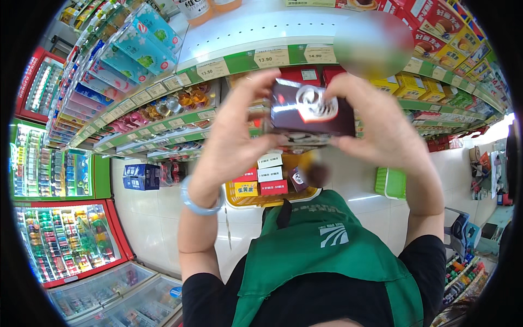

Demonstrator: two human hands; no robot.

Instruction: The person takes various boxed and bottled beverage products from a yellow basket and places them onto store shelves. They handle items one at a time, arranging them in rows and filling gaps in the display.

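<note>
Between my two raised hands is a dark brown carton (286, 115) with a white and red design on its front. My left hand (239, 122) grips its left end, thumb at the lower edge and fingers up the side. At the right end, my right hand (373, 122) has its thumb at the bottom corner and its fingers over the top. Below the carton, a yellow basket (239, 204) stands in front of me. Several small white, red and yellow boxes (270, 174) lie in it, with a dark one beside them.
A white shelf (234, 39) with green price strips runs across in front. Blue tissue packs (144, 41) stand at its left, red and yellow boxes (436, 32) at its right. On the floor are a green basket (390, 182) and a blue carton (140, 177). Drink coolers (65, 240) line the left.
</note>
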